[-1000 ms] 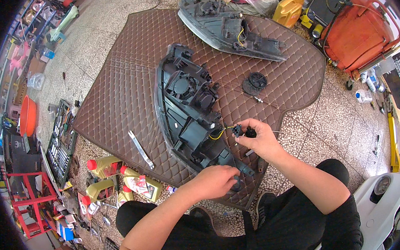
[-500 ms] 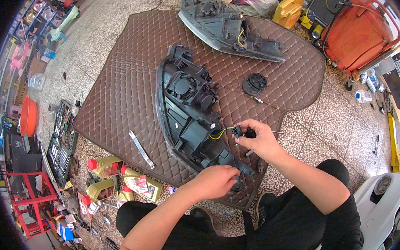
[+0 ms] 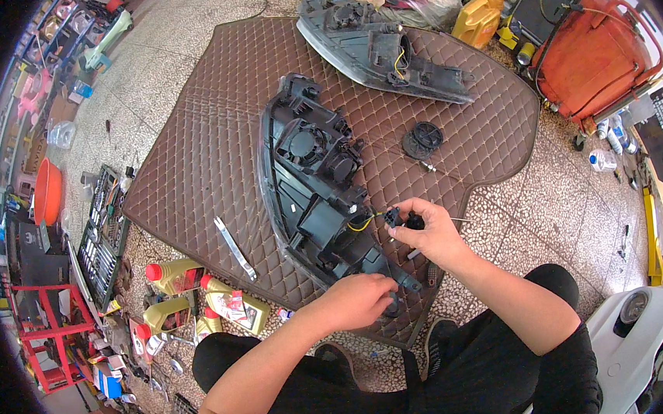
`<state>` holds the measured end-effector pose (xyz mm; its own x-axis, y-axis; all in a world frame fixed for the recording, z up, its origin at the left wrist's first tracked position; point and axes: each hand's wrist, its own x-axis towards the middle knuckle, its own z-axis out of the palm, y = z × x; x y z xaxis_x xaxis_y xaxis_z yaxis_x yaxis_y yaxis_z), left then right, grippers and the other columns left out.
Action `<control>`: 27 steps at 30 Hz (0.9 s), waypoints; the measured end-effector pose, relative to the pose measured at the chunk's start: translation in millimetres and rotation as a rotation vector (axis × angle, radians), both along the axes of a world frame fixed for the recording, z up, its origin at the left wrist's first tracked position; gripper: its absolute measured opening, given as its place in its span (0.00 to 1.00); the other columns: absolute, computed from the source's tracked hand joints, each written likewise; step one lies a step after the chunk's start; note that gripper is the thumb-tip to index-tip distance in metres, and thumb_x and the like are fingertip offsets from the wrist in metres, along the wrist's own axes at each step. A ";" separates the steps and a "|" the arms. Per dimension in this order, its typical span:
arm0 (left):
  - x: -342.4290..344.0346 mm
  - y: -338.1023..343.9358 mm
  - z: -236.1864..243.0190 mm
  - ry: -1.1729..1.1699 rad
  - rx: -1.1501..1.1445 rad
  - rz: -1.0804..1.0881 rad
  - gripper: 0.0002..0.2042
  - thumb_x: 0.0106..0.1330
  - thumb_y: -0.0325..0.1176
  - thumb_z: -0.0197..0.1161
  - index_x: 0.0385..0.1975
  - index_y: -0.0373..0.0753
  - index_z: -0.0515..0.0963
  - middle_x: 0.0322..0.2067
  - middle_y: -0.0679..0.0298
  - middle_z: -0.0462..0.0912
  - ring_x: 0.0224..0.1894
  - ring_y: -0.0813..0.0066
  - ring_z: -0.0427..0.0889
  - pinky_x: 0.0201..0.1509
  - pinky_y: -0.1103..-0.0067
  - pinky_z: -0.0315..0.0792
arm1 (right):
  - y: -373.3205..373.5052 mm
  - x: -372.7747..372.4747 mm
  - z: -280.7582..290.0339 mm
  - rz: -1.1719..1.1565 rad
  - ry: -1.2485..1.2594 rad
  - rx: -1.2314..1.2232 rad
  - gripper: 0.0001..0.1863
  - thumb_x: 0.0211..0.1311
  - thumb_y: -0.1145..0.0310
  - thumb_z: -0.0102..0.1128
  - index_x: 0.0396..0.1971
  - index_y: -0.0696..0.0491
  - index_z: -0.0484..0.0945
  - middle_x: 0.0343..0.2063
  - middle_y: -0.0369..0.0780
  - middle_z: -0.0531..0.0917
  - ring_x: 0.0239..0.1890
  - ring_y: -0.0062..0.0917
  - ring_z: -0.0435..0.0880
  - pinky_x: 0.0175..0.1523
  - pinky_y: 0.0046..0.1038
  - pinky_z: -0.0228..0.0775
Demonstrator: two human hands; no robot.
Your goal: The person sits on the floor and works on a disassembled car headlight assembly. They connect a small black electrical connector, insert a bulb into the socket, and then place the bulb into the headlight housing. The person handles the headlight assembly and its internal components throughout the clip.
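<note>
Pinching a small black connector between the thumb and fingertips of the right hand, directly at the tips, just right of the headlamp. Noting a second dark piece beside it, partly covered by the same hand, kind unclear. Curling the left hand over the headlamp's narrow near end; cannot tell whether gripping or merely resting.

Judging the connector light and stiff, best held by the sides of its body, sparing the thin yellow wire running toward the headlamp. Judging the headlamp rigid, bulky, fairly heavy; best taken by its black housing.

Farther out, on the brown quilted mat: flat metal tool left of the headlamp, round black cap beyond the right hand, second headlamp at the far edge.
</note>
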<state>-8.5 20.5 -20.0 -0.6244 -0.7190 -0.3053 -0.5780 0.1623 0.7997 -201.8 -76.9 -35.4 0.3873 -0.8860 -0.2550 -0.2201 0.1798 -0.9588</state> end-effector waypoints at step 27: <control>1.9 -0.4 -0.5 -0.015 -0.024 0.018 0.11 0.67 0.34 0.60 0.45 0.37 0.78 0.41 0.53 0.83 0.45 0.49 0.83 0.47 0.60 0.77 | -0.8 -1.1 1.7 0.032 -0.334 0.428 0.16 0.76 0.64 0.55 0.55 0.56 0.75 0.37 0.33 0.83 0.31 0.13 0.75 0.38 0.18 0.70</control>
<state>-6.5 20.1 -20.5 -0.6068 -0.7370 -0.2976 -0.5932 0.1707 0.7868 -203.0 -77.6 -33.7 0.5344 -0.7164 -0.4484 0.0722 0.5673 -0.8203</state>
